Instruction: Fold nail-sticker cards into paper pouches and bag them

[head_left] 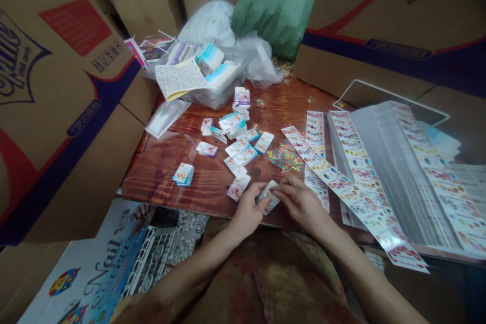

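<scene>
My left hand (248, 208) is closed round a small flat printed packet (272, 203) with a hand picture on it, just over the table's front edge. The fingers of my right hand (301, 201) are pinched together at the packet's upper right edge; whatever lies between them is too small to tell. Several similar packets (243, 154) lie loosely spread beyond my hands, one (238, 187) close to my left fingers. A scatter of tiny green, yellow and orange pieces (284, 157) lies past my right hand.
Long printed sticker strips (349, 187) and a thick folded stack of them (395, 162) cover the right side. At the back left sits a clear plastic bag (216, 93) of packets. Large cartons (125, 162) (326, 73) flank the wooden table (163, 157); a green sack (277, 5) stands behind.
</scene>
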Demonstrator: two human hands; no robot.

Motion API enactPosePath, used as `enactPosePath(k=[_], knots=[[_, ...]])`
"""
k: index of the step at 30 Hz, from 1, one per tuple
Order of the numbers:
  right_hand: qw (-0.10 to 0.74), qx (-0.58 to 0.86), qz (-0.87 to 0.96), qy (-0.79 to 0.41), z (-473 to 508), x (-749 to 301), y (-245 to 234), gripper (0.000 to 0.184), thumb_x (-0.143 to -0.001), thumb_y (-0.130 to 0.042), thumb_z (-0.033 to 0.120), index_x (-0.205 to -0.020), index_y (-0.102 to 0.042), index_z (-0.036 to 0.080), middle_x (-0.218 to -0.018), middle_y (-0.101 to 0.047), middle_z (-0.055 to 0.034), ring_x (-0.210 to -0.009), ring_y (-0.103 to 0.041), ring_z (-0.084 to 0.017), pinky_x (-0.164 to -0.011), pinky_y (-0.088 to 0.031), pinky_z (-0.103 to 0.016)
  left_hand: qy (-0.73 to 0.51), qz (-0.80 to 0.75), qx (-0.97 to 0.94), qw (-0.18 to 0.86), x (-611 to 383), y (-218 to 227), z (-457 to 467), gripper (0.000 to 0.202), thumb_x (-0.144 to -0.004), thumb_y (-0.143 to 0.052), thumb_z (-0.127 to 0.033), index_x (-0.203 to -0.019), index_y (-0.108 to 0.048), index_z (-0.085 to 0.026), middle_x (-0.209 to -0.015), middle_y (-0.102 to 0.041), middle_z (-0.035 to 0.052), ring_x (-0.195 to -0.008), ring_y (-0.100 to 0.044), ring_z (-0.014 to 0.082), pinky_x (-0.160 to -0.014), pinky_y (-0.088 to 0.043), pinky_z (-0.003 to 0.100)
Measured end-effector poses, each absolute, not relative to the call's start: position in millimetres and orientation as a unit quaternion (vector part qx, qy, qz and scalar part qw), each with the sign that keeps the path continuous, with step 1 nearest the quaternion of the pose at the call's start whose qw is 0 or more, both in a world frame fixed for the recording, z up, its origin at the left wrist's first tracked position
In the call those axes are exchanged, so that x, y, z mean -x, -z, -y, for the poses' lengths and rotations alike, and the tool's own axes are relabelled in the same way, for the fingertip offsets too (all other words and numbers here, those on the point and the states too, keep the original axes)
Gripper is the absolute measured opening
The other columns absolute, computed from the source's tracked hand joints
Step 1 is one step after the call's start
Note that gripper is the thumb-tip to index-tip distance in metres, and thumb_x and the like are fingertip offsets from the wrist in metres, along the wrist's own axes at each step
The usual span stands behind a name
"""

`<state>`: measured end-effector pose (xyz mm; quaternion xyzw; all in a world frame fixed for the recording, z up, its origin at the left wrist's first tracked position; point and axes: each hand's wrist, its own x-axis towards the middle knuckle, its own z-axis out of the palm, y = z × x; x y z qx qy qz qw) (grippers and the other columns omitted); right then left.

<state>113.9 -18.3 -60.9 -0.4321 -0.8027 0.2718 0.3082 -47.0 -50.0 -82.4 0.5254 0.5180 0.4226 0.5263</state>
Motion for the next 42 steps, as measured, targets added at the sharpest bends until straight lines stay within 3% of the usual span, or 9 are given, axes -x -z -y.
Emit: enactPosePath(k=[7, 13, 15, 21, 25, 27, 31, 35, 42], knots=[[0.325, 0.435, 0.799, -0.259, 24, -116, 59, 0.022, -0.093, -0.046, 0.027, -0.085, -0.065, 0.020, -0.082, -0.063, -0.0075, -0.081, -0.058, -0.021, -0.074, -0.047, -0.035, -0.461, -0.501, -0.509, 0.526, 43, 76, 56, 0.021, -0.087, -0.052, -0.022, -0.106, -0.045, -0.019, -0.102, -0.062, 0.0057, -0.103, -0.060, 0.0188, -0.090, -0.044, 0.031], [0.330, 0.412, 0.790, -0.312, 32, -118, 52, 0.021, -0.091, -0.051, 0.033, -0.089, -0.067, 0.020, -0.116, -0.054, -0.0124, -0.115, -0.051, -0.025, -0.094, -0.044, -0.038, -0.505, -0.455, -0.490, 0.546, 41, 71, 59, 0.023, -0.091, -0.046, -0.023, -0.113, -0.042, -0.020, -0.110, -0.062, 0.0066, -0.105, -0.060, 0.0163, -0.092, -0.045, 0.030], [0.320, 0.397, 0.784, -0.354, 33, -119, 52, 0.021, -0.091, -0.051, 0.034, -0.091, -0.068, 0.020, -0.120, -0.053, -0.0118, -0.117, -0.051, -0.024, -0.096, -0.043, -0.037, -0.504, -0.460, -0.489, 0.543, 40, 71, 60, 0.021, -0.091, -0.047, -0.025, -0.111, -0.046, -0.019, -0.108, -0.063, 0.0061, -0.103, -0.061, 0.0162, -0.090, -0.046, 0.029], [0.409, 0.429, 0.640, -0.488, 36, -118, 58, 0.025, -0.086, -0.058, 0.045, -0.088, -0.068, 0.022, -0.097, -0.064, -0.0077, -0.093, -0.061, -0.020, -0.081, -0.051, -0.033, -0.491, -0.517, -0.441, 0.545, 39, 68, 66, 0.027, -0.087, -0.055, -0.038, -0.100, -0.062, -0.016, -0.076, -0.065, 0.0012, -0.063, -0.059, 0.0121, -0.064, -0.049, 0.024], [0.440, 0.473, 0.417, -0.639, 42, -106, 65, 0.042, -0.072, -0.071, 0.050, -0.103, -0.061, 0.023, -0.083, -0.065, -0.0030, -0.066, -0.059, -0.014, -0.057, -0.049, -0.025, -0.517, -0.509, -0.468, 0.505, 36, 68, 69, 0.027, -0.088, -0.054, -0.036, -0.102, -0.066, -0.016, -0.098, -0.070, 0.0067, -0.087, -0.063, 0.0172, -0.079, -0.049, 0.027], [0.428, 0.472, 0.359, -0.681, 47, -97, 69, 0.044, -0.071, -0.072, 0.051, -0.102, -0.061, 0.023, -0.078, -0.064, -0.0016, -0.058, -0.055, -0.012, -0.051, -0.046, -0.023, -0.511, -0.508, -0.483, 0.497, 35, 68, 70, 0.027, -0.089, -0.051, -0.035, -0.101, -0.065, -0.016, -0.100, -0.070, 0.0067, -0.091, -0.063, 0.0177, -0.082, -0.048, 0.027], [0.477, 0.509, 0.443, -0.563, 57, -88, 70, 0.033, -0.077, -0.065, 0.052, -0.084, -0.066, 0.021, -0.071, -0.063, -0.0021, -0.063, -0.057, -0.015, -0.058, -0.048, -0.027, -0.481, -0.534, -0.513, 0.469, 35, 68, 71, 0.026, -0.092, -0.045, -0.036, -0.095, -0.063, -0.016, -0.091, -0.068, 0.0054, -0.084, -0.062, 0.0163, -0.077, -0.047, 0.026], [0.478, 0.491, 0.601, -0.411, 61, -92, 61, 0.029, -0.088, -0.054, 0.043, -0.087, -0.073, 0.022, -0.082, -0.065, -0.0056, -0.080, -0.060, -0.019, -0.069, -0.049, -0.032, -0.485, -0.570, -0.515, 0.418, 35, 68, 73, 0.021, -0.095, -0.040, -0.034, -0.100, -0.054, -0.018, -0.089, -0.064, 0.0044, -0.082, -0.060, 0.0153, -0.075, -0.045, 0.026], [0.475, 0.500, 0.548, -0.473, 53, -98, 64, 0.017, -0.074, -0.072, 0.040, -0.080, -0.075, 0.024, -0.078, -0.071, -0.0041, -0.073, -0.064, -0.018, -0.068, -0.053, -0.032, -0.487, -0.557, -0.516, 0.432, 36, 75, 75, 0.019, -0.095, -0.040, -0.035, -0.106, -0.043, -0.020, -0.078, -0.058, 0.0003, -0.071, -0.058, 0.0134, -0.067, -0.043, 0.025]])
